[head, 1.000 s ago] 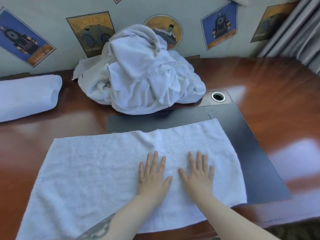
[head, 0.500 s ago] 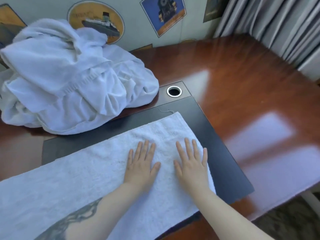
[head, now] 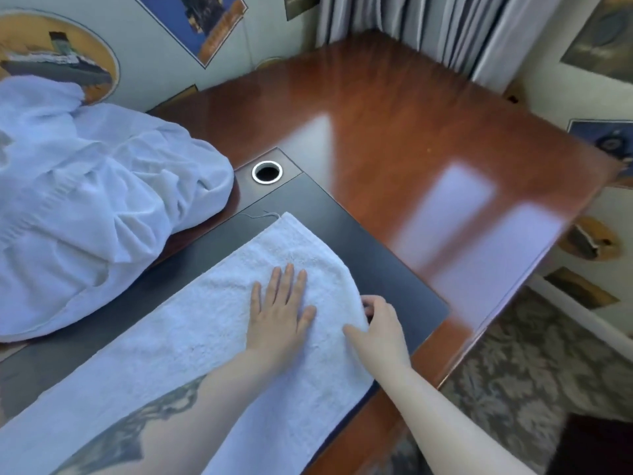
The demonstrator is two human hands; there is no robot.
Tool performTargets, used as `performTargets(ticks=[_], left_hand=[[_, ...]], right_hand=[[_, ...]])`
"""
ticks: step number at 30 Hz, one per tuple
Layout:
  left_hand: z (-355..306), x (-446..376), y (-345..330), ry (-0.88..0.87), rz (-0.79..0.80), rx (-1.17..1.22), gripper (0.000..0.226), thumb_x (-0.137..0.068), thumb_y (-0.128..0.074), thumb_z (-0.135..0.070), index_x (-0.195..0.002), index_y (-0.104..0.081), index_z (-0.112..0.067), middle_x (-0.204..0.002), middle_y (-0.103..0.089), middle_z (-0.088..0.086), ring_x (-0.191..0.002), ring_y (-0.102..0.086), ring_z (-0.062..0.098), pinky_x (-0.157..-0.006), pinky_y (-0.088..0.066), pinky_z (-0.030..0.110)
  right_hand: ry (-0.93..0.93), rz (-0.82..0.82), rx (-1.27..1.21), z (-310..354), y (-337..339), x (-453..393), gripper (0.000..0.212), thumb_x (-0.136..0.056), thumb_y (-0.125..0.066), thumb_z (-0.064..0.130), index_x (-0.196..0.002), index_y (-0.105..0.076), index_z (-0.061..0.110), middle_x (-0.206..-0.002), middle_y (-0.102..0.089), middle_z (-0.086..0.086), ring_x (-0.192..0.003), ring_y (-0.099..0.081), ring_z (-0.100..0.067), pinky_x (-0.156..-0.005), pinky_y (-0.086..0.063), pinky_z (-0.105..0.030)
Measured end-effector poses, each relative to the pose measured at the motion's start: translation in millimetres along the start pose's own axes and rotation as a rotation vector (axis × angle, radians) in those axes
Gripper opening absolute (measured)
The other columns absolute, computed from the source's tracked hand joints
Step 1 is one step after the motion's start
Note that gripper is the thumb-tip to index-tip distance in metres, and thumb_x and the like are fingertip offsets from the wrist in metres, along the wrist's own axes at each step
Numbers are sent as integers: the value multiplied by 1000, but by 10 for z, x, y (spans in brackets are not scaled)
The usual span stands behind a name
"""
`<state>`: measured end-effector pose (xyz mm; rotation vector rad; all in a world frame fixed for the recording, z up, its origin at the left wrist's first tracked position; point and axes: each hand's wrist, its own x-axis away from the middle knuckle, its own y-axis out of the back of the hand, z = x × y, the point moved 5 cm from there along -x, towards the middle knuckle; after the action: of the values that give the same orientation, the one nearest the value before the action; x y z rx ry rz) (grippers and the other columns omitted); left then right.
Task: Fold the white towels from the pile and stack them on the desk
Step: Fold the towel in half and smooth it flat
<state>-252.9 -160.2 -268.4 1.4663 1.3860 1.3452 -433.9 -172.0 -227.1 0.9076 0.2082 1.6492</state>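
Towels still unfolded filled the pile point(head: 89, 207) at the left of the frame, so most of the task remained, as I judge it. Lower centre, one towel point(head: 205, 337) lay spread on the desk point(head: 394, 132). The left hand point(head: 279, 311) pressed flat on it with straight fingers, while the right hand point(head: 378, 329) just beside it curled round the towel's right edge, apparently starting a fold. No finished stack was visible.

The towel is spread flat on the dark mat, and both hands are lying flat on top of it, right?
Not quite. In the head view only the left hand lies flat on the towel. The right hand has its fingers curled around the towel's right edge, taking a grip on it. The towel does lie spread on the dark mat.
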Motion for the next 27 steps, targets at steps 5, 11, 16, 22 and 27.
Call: performTargets(ticks=[5,11,16,22,27], left_hand=[[54,110,134,-25,-54,72,63,-103,-25,-47,-155,6,-32,-161,18,-11,-145,25,4,-117,21,34],[472,405,236,165,-126,140,65,-101,-30,-46,-157,1,-30,-162,14,-9,-147,22,7,-120,11,37],[637,563,131,175,-50,103,66,-100,-22,-53,-154,11,-35,-160,24,-11,-144,30,9,-119,15,38],[589,491,39,115,-55,-20,68,-88,6,-58,-152,17,-37,-159,26,-10,-143,32,11,-117,18,40],[544,353,26,69,-51,-80,64,-92,-1,-56,-151,15,-36,-158,26,-9,-144,30,13,-119,15,43]], right_hand=[[-160,311,-316,99,-105,-24,32,-70,-79,28,-98,-65,22,-83,-66,11,-70,-63,-4,-55,-45,-17],[-185,128,-374,-42,221,-115,32,-71,-81,17,-96,-64,5,-94,-72,-11,-86,-70,-30,-75,-57,-46],[-184,-27,-138,-179,434,-191,45,-72,-75,3,-105,-50,21,-105,-57,-2,-83,-54,-17,-65,-43,-31],[343,-512,387,309,218,32,60,-65,-63,-3,-120,-60,20,-122,-57,-5,-119,-45,-26,-96,-30,-40],[564,30,689,276,-754,-82,58,-102,-26,48,-155,-4,41,-160,21,10,-147,25,-14,-115,22,-41]])
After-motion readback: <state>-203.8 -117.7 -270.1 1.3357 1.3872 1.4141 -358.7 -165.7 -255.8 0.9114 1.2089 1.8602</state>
